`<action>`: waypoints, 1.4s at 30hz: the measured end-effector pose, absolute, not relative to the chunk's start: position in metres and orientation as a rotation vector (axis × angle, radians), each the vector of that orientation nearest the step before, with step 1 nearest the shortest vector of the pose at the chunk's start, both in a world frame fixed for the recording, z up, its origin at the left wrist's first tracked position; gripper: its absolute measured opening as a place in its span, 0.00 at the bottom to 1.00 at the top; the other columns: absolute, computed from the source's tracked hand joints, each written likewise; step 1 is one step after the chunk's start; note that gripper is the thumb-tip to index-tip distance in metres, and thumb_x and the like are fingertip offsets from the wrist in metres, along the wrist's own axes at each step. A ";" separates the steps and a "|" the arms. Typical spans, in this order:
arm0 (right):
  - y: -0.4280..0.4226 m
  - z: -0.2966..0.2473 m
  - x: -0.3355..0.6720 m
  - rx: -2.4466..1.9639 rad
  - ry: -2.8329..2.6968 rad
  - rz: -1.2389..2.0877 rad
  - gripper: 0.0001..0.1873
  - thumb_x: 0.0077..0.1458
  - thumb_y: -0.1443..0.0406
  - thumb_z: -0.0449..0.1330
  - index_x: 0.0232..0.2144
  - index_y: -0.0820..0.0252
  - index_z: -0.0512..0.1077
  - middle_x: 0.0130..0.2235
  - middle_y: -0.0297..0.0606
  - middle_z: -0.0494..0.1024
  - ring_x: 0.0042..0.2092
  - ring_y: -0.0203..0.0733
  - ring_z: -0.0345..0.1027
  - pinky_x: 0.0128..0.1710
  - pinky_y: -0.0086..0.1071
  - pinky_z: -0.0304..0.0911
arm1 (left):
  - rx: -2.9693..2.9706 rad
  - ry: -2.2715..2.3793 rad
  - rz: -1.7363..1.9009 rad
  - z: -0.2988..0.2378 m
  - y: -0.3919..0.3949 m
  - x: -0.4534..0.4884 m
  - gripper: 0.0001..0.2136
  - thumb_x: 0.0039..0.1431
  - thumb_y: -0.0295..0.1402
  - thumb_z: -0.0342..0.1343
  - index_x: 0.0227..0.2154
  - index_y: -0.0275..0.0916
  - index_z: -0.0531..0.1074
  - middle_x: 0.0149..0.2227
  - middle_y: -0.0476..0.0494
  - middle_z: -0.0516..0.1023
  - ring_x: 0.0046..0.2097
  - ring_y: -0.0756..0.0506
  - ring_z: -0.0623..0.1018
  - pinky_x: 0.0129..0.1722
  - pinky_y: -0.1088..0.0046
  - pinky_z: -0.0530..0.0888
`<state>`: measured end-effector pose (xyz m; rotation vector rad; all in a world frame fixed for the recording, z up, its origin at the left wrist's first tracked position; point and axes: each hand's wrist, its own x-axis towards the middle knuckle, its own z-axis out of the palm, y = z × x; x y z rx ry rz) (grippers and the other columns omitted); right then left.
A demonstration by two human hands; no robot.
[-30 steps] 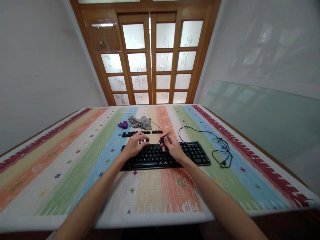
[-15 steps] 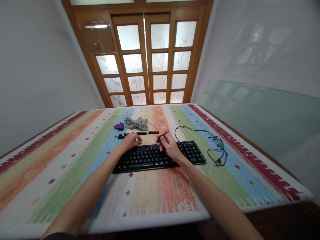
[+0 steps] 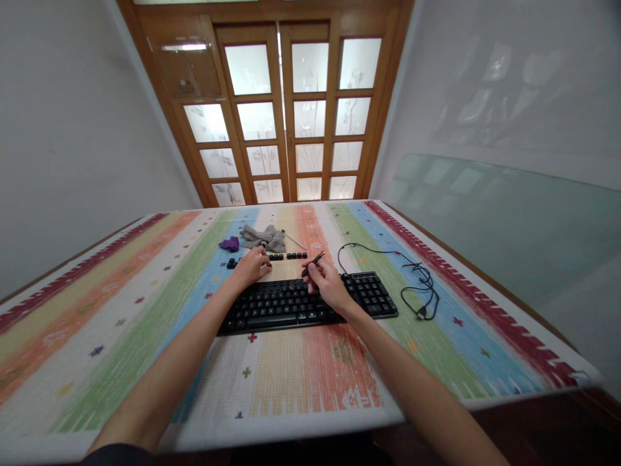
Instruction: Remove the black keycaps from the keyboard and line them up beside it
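A black keyboard (image 3: 291, 307) lies in front of me, its top row stripped of keycaps. My right hand (image 3: 324, 279) is closed around a dark-handled keycap puller (image 3: 313, 265). The puller's thin wire end points down-left over the keyboard's upper edge, apart from my left hand. Beyond the keyboard, loose black keycaps (image 3: 297, 255) are lined up in a row. My left hand (image 3: 253, 265) is bent down over the left part of that row, fingertips pinched on a small dark keycap, mostly hidden by the fingers.
Behind the keycaps lie a grey cloth (image 3: 264, 238), a purple cloth (image 3: 229, 244) and a thin stick (image 3: 295, 241). The keyboard's black cable (image 3: 427, 285) loops at the right. A striped tablecloth (image 3: 160, 323) covers the table; wooden glazed doors (image 3: 286, 116) stand behind.
My left hand has moved slightly away from me and left, from the gap above the keyboard to the keycap row. My right hand keeps hold of the puller, nearly still.
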<state>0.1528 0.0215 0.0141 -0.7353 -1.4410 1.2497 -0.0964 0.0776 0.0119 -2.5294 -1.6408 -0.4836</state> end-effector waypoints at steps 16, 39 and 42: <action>0.022 0.012 0.154 -0.739 -1.462 1.259 0.27 0.54 0.44 0.57 0.39 0.62 0.68 0.24 0.31 0.72 0.19 0.31 0.63 0.19 0.26 0.60 | -2.448 -1.669 -0.413 0.012 0.084 -0.100 0.05 0.56 0.31 0.56 0.30 0.39 0.77 0.44 0.41 0.70 0.47 0.40 0.72 0.48 0.62 0.71; 0.022 0.012 0.153 -0.763 -1.460 1.260 0.28 0.52 0.42 0.57 0.38 0.62 0.69 0.24 0.30 0.71 0.19 0.31 0.63 0.19 0.26 0.59 | -2.426 -1.665 -0.441 0.011 0.085 -0.119 0.08 0.53 0.31 0.60 0.37 0.40 0.75 0.47 0.39 0.70 0.52 0.37 0.71 0.52 0.59 0.71; 0.022 0.012 0.154 -0.761 -1.465 1.256 0.28 0.52 0.42 0.58 0.38 0.62 0.68 0.24 0.30 0.71 0.19 0.31 0.63 0.20 0.26 0.60 | -2.425 -1.666 -0.444 0.011 0.085 -0.120 0.08 0.53 0.32 0.60 0.36 0.41 0.74 0.47 0.40 0.70 0.52 0.37 0.71 0.52 0.59 0.71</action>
